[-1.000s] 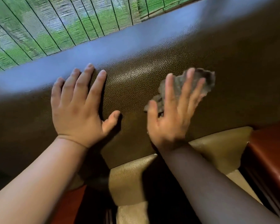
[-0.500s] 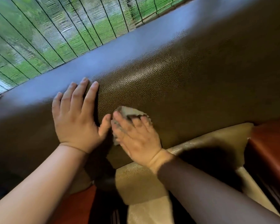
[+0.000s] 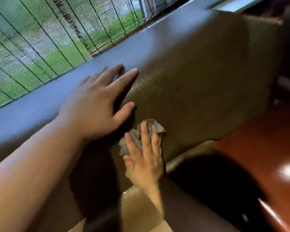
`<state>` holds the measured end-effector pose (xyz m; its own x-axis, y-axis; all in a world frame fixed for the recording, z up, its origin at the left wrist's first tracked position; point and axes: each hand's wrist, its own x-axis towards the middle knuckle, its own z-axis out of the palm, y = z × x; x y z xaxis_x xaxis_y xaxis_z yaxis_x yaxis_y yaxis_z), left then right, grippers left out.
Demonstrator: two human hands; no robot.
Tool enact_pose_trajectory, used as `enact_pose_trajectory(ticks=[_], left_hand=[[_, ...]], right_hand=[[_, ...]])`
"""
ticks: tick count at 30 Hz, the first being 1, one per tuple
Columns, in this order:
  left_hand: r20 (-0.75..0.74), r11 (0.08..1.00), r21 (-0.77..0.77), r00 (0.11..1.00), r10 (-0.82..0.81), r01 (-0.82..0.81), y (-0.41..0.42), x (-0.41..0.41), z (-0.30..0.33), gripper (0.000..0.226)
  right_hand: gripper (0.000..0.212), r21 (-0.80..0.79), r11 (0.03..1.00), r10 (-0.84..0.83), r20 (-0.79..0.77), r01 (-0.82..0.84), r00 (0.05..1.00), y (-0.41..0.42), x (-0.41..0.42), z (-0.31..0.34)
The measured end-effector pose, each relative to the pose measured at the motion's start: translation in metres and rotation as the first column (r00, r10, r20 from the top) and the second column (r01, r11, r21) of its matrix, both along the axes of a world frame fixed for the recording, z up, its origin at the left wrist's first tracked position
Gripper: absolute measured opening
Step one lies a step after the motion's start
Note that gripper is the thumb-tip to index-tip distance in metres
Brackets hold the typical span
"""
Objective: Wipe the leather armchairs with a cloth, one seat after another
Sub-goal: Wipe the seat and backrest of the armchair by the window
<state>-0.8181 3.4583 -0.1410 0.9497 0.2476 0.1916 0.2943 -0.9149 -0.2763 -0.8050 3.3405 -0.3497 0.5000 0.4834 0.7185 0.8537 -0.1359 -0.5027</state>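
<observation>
Up close, the left hand lies flat, fingers spread, on the brown leather armchair back. Just near-right of it, the right hand presses a grey cloth there with straight fingers.

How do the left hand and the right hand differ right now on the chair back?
The left hand lies bare on the upper part of the chair back, near its top edge; the right hand sits lower, near the seat cushion. The left hand has nothing under it; the right hand presses a grey cloth against the leather. The left forearm is bare; the right wears a dark sleeve. Both hands lie flat with fingers straight.
</observation>
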Motion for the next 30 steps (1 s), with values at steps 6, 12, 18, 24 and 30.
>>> enact_pose_trajectory(ticks=[6, 12, 18, 24, 30], left_hand=[[-0.018, 0.996, 0.054, 0.997, -0.075, 0.076, 0.004, 0.032, -0.01, 0.083], [-0.021, 0.996, -0.01, 0.996, -0.084, 0.084, 0.003, 0.029, -0.008, 0.087], [-0.204, 0.966, -0.057, 0.944, -0.259, 0.253, -0.009, 0.097, 0.01, 0.094], [-0.147, 0.934, 0.065, 0.929, -0.338, 0.35, -0.024, 0.146, -0.006, 0.1], [-0.133, 0.931, 0.052, 0.926, -0.353, 0.363, -0.024, 0.143, -0.003, 0.098]], right_hand=[[0.054, 0.297, 0.816, -0.337, -0.451, 0.495, 0.827, -0.03, 0.182, 0.031], [0.055, 0.133, 0.987, -0.08, -0.062, 0.087, 0.995, -0.023, 0.097, 0.018], [0.048, 0.167, 0.85, -0.419, -0.362, 0.5, 0.833, -0.059, 0.209, -0.024], [0.049, 0.122, 0.782, -0.506, -0.449, 0.612, 0.736, -0.038, 0.147, -0.023], [0.048, -0.019, 0.766, -0.575, -0.469, 0.643, 0.671, -0.035, 0.167, -0.014]])
